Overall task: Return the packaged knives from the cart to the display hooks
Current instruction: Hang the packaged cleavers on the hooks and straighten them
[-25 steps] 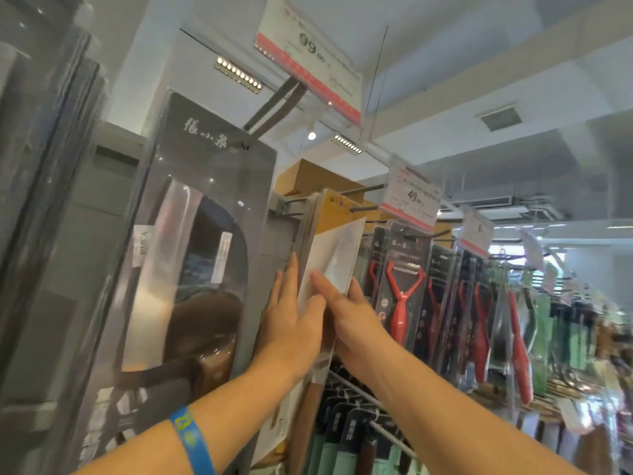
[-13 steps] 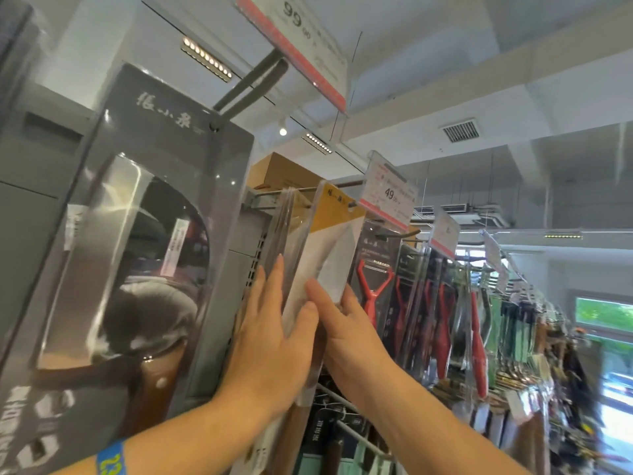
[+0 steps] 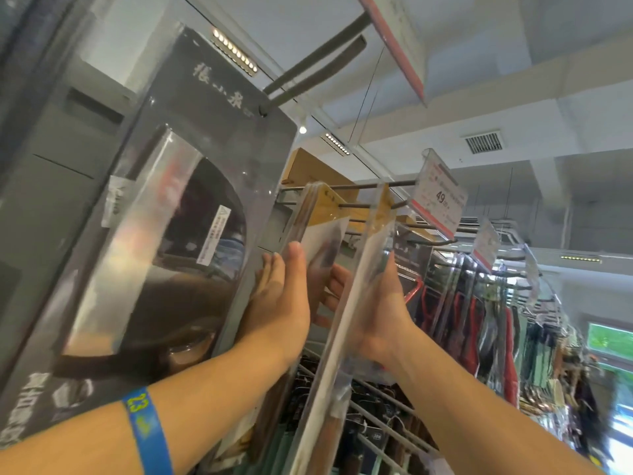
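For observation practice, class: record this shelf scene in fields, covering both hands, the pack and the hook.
left hand: fingers straight, pressing hung packs back
right hand: grips the knife pack, thumb opposite fingers
knife pack: edge-on, top at the hook
hook: holds the hung packs; price tag at tip
neighbours: cleaver pack left, red peelers right

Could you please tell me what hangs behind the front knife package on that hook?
More yellow-topped packages hang behind the front package on the hook, with the left hand flat against them. The right hand, gripping the front package, covers part of them; their count is unclear.
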### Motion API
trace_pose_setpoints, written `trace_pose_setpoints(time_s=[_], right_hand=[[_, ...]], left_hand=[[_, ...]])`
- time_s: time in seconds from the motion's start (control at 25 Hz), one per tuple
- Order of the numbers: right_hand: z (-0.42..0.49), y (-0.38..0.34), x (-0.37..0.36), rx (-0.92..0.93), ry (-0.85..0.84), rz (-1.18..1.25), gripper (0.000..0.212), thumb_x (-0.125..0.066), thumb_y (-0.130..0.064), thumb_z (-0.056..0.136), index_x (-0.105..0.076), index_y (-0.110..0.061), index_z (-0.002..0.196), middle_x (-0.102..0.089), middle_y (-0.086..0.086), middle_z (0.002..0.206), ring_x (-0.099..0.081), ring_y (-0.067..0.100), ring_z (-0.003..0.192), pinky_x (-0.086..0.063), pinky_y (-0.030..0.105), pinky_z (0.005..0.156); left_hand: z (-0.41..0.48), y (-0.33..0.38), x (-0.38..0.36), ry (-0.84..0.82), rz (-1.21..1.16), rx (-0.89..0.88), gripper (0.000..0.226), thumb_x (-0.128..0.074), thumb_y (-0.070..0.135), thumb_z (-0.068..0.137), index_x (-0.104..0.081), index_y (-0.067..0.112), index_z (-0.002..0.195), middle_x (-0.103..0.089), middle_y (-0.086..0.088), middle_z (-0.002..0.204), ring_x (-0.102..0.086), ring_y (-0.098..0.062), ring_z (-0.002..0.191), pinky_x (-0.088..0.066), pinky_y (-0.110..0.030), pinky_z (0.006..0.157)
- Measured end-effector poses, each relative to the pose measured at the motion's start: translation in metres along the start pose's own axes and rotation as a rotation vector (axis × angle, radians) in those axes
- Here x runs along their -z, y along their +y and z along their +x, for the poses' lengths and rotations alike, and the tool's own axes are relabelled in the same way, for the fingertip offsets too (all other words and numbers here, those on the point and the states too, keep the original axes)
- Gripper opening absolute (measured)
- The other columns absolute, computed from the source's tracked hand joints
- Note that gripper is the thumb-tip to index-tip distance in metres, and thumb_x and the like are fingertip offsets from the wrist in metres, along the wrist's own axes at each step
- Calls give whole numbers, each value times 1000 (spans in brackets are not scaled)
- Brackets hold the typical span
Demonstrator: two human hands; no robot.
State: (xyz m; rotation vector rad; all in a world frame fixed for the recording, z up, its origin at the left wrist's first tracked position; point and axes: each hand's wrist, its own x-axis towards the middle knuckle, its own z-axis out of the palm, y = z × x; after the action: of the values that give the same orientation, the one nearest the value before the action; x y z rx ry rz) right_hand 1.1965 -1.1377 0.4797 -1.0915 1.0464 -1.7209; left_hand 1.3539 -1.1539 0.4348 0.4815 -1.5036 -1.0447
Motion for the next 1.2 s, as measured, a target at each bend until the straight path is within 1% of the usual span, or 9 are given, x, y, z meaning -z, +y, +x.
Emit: trace_pose_setpoints(time_s=[0.04,0.16,0.32,0.48,0.6,0.76,0.88,0.96,1.2], right_hand=[[0,1,3,8,-10,-12,113,-38,-100,69,-62,-13,138,-74,14,120,-76,33,97,-62,54,72],[-4,1,12,38,-89,-5,110,-36,-98,71,-74,-9,123,-70,16,129,-73,33,108,-61,52,82],[-15,1,16,81,-220,52,105,-36,-93,75,-78,-4,113,-76,16,109,-75,31,99,-60,45,81],[-22,-1,15,141,-221,-3,112,-26,-94,79,-65,-4,135,-68,19,130,-67,34,119,-54,50,98],[-29,0,17,175,-190,-60,111,-23,-93,80,-56,-9,144,-62,16,141,-58,33,132,-34,58,117],[-34,0,22,208,-177,-86,103,-21,-90,82,-57,-13,141,-66,14,136,-62,32,128,-42,58,109],[-30,-2,28,182,-149,-113,100,-18,-91,83,-60,-19,139,-68,9,135,-66,25,124,-55,45,94],[-24,-4,30,162,-119,-127,98,-15,-91,84,-64,-22,135,-70,4,132,-69,20,119,-54,40,89],[0,-11,19,63,-180,-44,107,-25,-95,79,-78,-9,115,-66,20,133,-67,40,117,-43,60,103]], left_hand=[[0,0,-1,-5,5,-3,102,-2,82,72,-8,34,162,-3,15,168,-4,-8,155,-3,-38,126],[-5,-3,-3,-24,18,-52,103,-2,84,70,0,35,161,6,19,167,7,-1,152,3,-35,126],[-13,-5,-8,-68,33,-52,101,3,88,67,6,44,158,12,25,164,13,6,147,6,-35,125],[-19,-3,-12,-76,40,-68,97,9,92,64,6,56,153,15,25,164,18,4,147,8,-42,125],[-24,-3,-13,-77,35,-83,96,11,99,57,5,66,147,15,27,164,18,2,149,9,-43,124],[-33,5,-14,-75,42,-80,77,8,99,58,10,74,131,17,29,163,19,1,149,8,-40,122],[-31,5,-12,-50,40,-79,88,6,95,62,5,67,146,16,28,163,17,0,150,7,-39,121],[-26,5,-9,-33,43,-43,93,4,91,64,3,59,152,13,25,165,13,-3,152,6,-44,124],[-3,10,-1,54,101,98,96,7,85,77,-17,41,159,-15,5,169,-14,-23,155,-10,-50,125]])
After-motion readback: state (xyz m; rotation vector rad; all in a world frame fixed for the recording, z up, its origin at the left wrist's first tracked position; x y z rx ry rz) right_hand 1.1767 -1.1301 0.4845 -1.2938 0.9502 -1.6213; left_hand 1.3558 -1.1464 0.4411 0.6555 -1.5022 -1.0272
